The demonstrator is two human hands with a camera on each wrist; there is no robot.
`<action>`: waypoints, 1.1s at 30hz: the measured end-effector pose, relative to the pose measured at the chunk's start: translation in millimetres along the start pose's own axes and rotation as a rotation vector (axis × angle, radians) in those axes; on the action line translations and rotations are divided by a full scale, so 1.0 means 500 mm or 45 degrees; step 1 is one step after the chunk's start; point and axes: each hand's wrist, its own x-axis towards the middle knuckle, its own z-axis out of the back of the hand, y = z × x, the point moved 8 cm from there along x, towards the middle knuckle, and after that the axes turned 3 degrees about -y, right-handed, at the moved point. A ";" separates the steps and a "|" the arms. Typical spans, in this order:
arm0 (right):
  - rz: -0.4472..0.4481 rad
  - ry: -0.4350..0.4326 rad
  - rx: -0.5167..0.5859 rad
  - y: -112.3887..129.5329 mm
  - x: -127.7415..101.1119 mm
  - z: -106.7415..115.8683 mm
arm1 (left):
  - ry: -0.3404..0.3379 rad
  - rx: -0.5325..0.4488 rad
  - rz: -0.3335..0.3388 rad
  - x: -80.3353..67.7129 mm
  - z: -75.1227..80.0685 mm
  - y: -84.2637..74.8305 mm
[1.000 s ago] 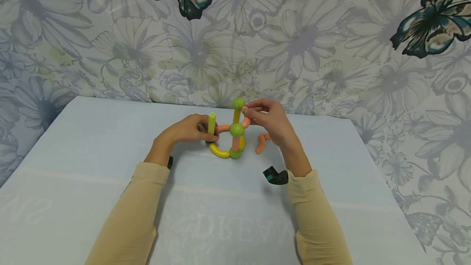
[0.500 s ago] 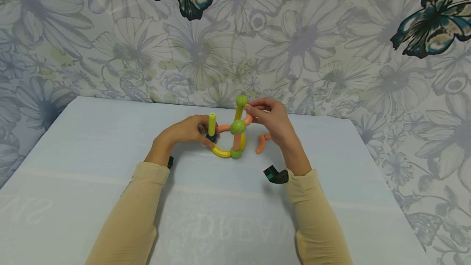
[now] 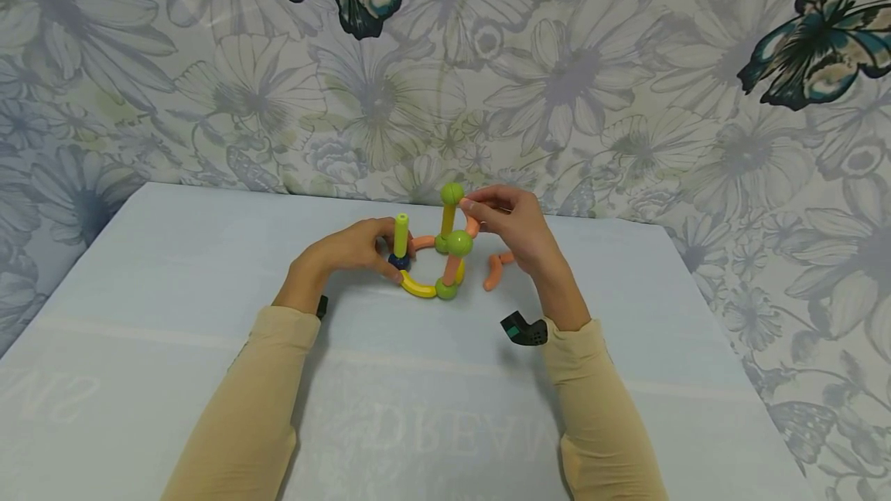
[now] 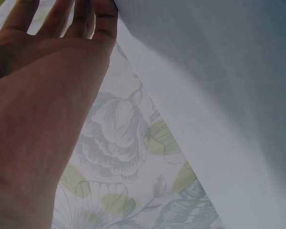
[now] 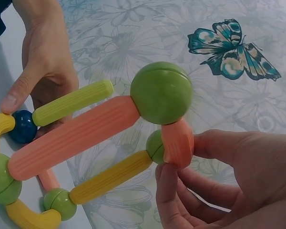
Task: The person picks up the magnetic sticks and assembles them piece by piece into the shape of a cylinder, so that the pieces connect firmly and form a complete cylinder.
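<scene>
My left hand (image 3: 358, 244) grips the blue ball (image 5: 23, 127); my right hand (image 3: 513, 224) pinches the orange curve (image 5: 178, 143), likely joining near green ball (image 5: 162, 93) to far green ball (image 5: 155, 146); next needs careful alignment.

Over there, near the far edge of the tabletop (image 3: 418, 377), the ball-and-rod frame (image 3: 459, 243) stands between the left hand (image 3: 358, 244) and right hand (image 3: 513, 221), a curved rod (image 3: 493, 274) lying just right of it.
</scene>
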 end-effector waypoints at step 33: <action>-0.065 0.516 -0.828 -0.120 0.007 -0.074 | -0.142 0.129 0.141 0.006 0.013 0.009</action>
